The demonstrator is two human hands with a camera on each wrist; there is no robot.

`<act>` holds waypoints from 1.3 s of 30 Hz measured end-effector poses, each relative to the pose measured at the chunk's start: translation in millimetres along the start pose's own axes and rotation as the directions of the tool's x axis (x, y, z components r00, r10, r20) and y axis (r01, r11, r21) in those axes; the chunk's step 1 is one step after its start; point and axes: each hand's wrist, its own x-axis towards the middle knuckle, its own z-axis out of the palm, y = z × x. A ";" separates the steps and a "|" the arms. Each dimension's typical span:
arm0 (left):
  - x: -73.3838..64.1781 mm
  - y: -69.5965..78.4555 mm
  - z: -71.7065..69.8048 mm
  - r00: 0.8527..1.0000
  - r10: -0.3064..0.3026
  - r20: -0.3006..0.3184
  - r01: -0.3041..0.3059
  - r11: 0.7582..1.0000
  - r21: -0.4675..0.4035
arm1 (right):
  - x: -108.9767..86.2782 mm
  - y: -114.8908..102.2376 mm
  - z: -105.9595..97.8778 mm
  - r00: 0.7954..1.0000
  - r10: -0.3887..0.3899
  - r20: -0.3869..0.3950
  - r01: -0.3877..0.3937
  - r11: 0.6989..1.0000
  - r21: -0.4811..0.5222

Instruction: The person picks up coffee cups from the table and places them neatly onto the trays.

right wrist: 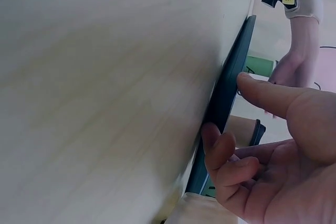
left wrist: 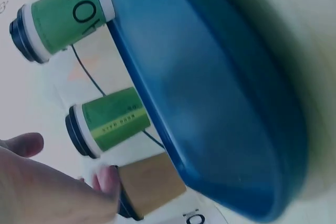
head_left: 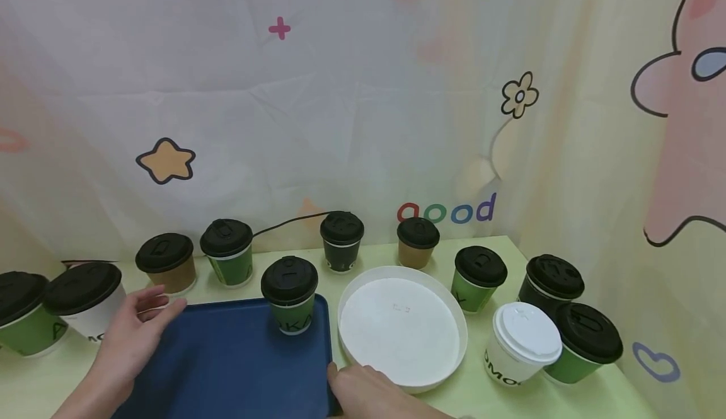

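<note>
A blue tray (head_left: 227, 356) lies on the table with a black-lidded green paper cup (head_left: 293, 315) standing in its far right corner. My right hand (head_left: 371, 395) grips the tray's right edge. In the right wrist view its thumb (right wrist: 262, 93) lies at the rim, the other fingers curled against the tray's side. My left hand (head_left: 133, 337) hovers near the tray's far left corner with nothing in it, fingers loosely bent. Close by stand a brown cup (head_left: 177, 279) and a white cup with a black lid (head_left: 102, 315); the hand overlaps the white one.
Right of the tray sits a round white dish (head_left: 403, 331). Behind stand a green cup (head_left: 232, 268), a black cup (head_left: 342, 255) and a brown cup (head_left: 415, 255). Several more lidded cups, including a white-lidded one (head_left: 518, 350), are at the right. A patterned curtain (head_left: 340, 123) hangs behind.
</note>
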 end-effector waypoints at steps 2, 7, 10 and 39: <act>-0.1 -1.5 -6.8 0.999 -0.034 -0.031 0.034 0.999 -0.013 | -3.9 -4.2 -2.7 1.000 0.004 -0.008 -0.004 1.000 0.001; 2.8 -7.6 -21.4 0.991 -0.112 -0.079 0.106 0.992 -0.072 | -4.9 -4.9 -2.9 1.000 -0.009 -0.017 0.009 1.000 -0.011; 8.9 -21.0 -28.9 0.984 -0.121 -0.132 0.112 0.991 -0.077 | -3.6 -5.4 -1.6 1.000 0.012 -0.018 -0.013 1.000 -0.017; 43.8 -74.2 -60.0 0.896 -0.356 -0.266 0.279 0.916 -0.288 | 3.3 3.4 7.0 0.999 -0.027 -0.035 0.026 0.999 -0.036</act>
